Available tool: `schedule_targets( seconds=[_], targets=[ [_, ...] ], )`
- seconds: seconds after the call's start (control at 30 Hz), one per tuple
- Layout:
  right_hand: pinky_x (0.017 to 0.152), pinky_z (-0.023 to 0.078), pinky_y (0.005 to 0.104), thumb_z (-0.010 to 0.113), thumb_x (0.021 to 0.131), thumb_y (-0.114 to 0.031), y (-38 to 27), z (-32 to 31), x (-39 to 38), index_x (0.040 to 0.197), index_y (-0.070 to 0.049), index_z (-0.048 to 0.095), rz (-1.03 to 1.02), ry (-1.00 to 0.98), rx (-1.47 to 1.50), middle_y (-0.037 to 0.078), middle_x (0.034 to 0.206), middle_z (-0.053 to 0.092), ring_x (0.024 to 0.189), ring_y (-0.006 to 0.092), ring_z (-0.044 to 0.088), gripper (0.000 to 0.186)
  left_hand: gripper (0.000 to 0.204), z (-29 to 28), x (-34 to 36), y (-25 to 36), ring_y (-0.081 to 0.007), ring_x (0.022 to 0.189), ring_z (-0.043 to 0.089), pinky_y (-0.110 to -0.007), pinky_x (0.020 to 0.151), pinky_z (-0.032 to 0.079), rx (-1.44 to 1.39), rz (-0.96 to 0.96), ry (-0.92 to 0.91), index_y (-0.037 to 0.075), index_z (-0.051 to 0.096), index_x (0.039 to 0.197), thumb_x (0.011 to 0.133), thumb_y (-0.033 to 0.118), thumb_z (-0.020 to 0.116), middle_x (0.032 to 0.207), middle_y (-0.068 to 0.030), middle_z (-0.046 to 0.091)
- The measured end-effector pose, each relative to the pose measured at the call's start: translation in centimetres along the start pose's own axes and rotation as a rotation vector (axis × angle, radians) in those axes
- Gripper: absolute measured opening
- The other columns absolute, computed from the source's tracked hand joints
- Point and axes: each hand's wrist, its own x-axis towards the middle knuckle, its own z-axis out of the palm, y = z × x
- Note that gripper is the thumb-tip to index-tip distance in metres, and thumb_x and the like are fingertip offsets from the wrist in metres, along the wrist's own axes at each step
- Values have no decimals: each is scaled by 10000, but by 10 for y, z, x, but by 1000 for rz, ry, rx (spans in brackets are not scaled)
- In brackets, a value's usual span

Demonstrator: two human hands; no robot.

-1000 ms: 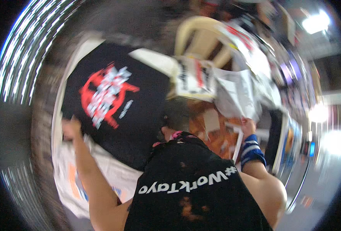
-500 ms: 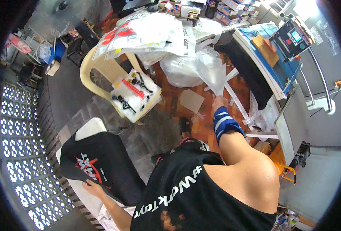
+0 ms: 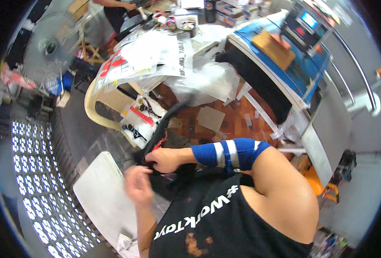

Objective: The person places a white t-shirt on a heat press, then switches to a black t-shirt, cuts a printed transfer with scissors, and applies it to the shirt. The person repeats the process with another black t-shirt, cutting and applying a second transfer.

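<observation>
My right hand (image 3: 164, 160), below a wrist with a blue-and-white striped sleeve, is closed on a black printed shirt (image 3: 160, 136), raised and smeared by motion. My left hand (image 3: 138, 185) is just below and left of it at the cloth, its fingers blurred. Below left lies a bare white board (image 3: 95, 200), a small white cloth at its lower end. Beyond the shirt, a cream plastic chair (image 3: 96, 121) holds printed sheets (image 3: 134, 135).
A table bears printed transfer sheets (image 3: 143, 56). A blue-topped press (image 3: 306, 84) with control box stands right, clear plastic bags (image 3: 207, 81) below the table, a fan (image 3: 48, 47) upper left, a latticed block wall (image 3: 35, 185) left. A co-worker's arm (image 3: 113, 5) shows at the top.
The black shirt has been lifted off the white board. My right hand has left the clear plastic and moved down-left onto the shirt; my left hand has risen toward it. A co-worker's arm now shows.
</observation>
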Motion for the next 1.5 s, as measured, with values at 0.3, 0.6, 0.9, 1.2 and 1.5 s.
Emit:
schedule_targets(
  seconds=[0.3, 0.6, 0.9, 1.2, 1.5],
  targets=[
    [768, 525, 515, 715, 842, -241, -88, -16, -205, 1044, 5, 588, 210, 95, -304, 250, 899, 671, 852, 448, 670, 343, 399, 169, 19, -89, -390, 1490, 346, -471, 1222, 268, -442, 362, -1140, 78, 734, 1168, 776, 18, 690, 1497, -155, 527],
    [797, 556, 461, 680, 772, -26, -125, 76, -466, 1121, -53, 594, 1066, 1022, -1156, 141, 983, 655, 971, 346, 681, 361, 227, 248, -15, 77, -360, 686, 670, -443, 572, 516, -499, 818, -993, 26, 592, 1027, 984, 239, 660, 809, -183, 596],
    [830, 542, 361, 619, 789, 21, -154, 147, -589, 988, -49, 728, 1155, 1780, -1086, 138, 975, 736, 934, 326, 708, 237, 319, 322, 27, 140, -306, 803, 685, -405, 725, 547, -181, 1060, -959, 28, 701, 1056, 740, 55, 739, 882, -121, 628],
    [853, 531, 292, 613, 791, 119, -159, 114, -769, 1022, -21, 727, 1038, 2220, -700, 66, 997, 745, 933, 160, 682, 293, 111, 403, 76, 257, -263, 741, 670, -332, 715, 521, -396, 645, -630, -20, 676, 943, 846, 9, 719, 807, -151, 677],
    [837, 535, 357, 664, 865, -158, -120, -114, -967, 1038, -2, 713, 1129, 2151, -716, 147, 976, 742, 908, 255, 716, 238, 209, 634, 223, 412, -239, 831, 713, -338, 786, 534, -67, 657, -699, 6, 752, 995, 889, 186, 746, 943, -163, 742]
  ],
)
